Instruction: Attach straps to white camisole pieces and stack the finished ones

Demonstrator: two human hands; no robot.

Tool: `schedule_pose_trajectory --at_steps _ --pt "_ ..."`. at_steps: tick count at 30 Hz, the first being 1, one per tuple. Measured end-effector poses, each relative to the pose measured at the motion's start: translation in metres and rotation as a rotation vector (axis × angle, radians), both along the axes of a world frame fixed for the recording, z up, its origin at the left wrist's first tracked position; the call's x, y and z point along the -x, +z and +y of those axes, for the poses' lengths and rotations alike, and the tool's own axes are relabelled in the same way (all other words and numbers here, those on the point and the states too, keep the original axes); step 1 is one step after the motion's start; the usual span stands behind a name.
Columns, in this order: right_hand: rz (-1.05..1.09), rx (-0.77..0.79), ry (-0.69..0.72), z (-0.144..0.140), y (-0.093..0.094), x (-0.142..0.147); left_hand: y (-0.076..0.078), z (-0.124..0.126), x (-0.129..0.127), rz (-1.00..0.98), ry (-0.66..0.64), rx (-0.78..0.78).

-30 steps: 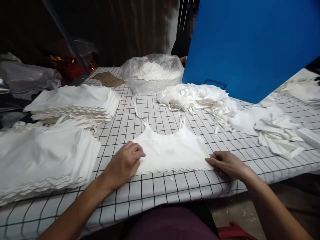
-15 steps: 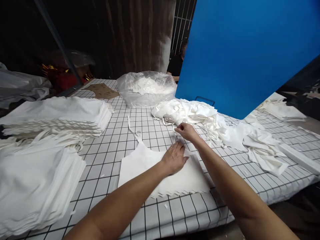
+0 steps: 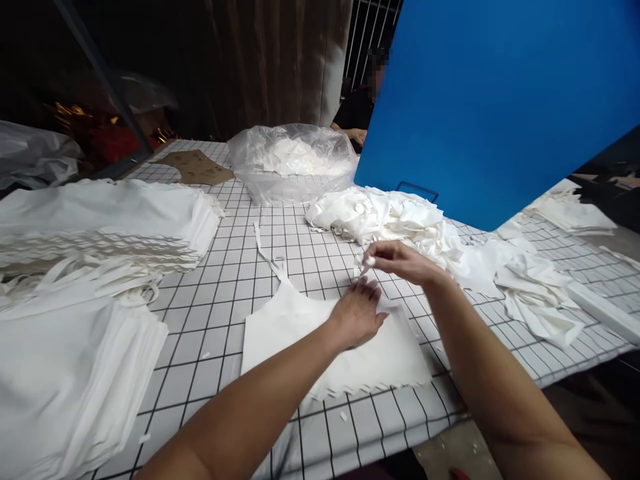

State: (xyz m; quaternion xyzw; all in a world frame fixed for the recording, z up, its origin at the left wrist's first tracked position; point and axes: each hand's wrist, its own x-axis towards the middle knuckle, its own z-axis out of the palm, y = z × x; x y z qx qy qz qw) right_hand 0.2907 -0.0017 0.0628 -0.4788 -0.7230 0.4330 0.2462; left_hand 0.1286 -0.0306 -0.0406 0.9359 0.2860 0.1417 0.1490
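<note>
A white camisole-like garment (image 3: 290, 333) with thin straps and a wavy bottom edge lies flat on the checked cloth. My left hand (image 3: 357, 313) rests on its upper right part, palm down with the fingers stretched out. Just beyond those fingertips, my right hand (image 3: 400, 260) is closed in a pinch on a white strap (image 3: 365, 267) at the garment's top right. The other strap (image 3: 265, 250) reaches away across the cloth on the left, with a small loop near its base.
Stacks of white garments (image 3: 65, 373) fill the table's left side. A heap of white fabric (image 3: 390, 213) lies beyond my right hand, under a large blue panel (image 3: 490, 107). Behind are a clear plastic bag (image 3: 250, 167), a brown paper pattern (image 3: 200, 167) and a seated person (image 3: 353, 117).
My right hand has shifted a little right and turned, keeping its pinch at the strap. My left hand stays flat on the garment. The view has moved slightly.
</note>
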Motion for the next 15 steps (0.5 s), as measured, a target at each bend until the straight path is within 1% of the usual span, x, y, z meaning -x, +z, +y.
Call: schedule_pose_trajectory --at_steps 1,2,3,4,5,7,9,11,13,15 --pt "0.012 0.075 0.163 -0.021 0.01 -0.008 0.0 0.0 0.0 -0.017 -0.009 0.008" --pt "-0.01 0.163 0.276 -0.041 0.018 -0.016 0.0 0.001 0.0 -0.029 -0.015 0.014" --pt "-0.042 0.239 0.332 -0.058 0.023 -0.023 0.0 0.001 -0.001 -0.034 -0.017 0.016" --pt "-0.069 0.296 0.333 -0.073 0.026 -0.029 -0.001 0.001 -0.001 -0.031 -0.014 0.014" --pt "-0.077 0.321 0.286 -0.084 0.026 -0.034 -0.001 0.001 -0.002 -0.021 -0.009 0.01" --pt "-0.038 0.285 0.091 -0.094 0.018 -0.042 -0.002 0.0 -0.003 0.009 -0.002 0.007" --pt "0.021 0.225 -0.149 -0.091 0.003 -0.045 0.0 -0.001 -0.003 0.033 -0.003 0.008" --pt "0.04 0.235 -0.333 -0.079 -0.014 -0.043 0.003 -0.001 -0.003 0.056 -0.006 0.012" --pt "0.011 0.288 -0.409 -0.065 -0.03 -0.036 0.005 -0.002 -0.003 0.067 -0.003 0.007" --pt "-0.022 0.3 -0.433 -0.053 -0.042 -0.025 0.005 -0.001 -0.003 0.074 0.0 -0.001"
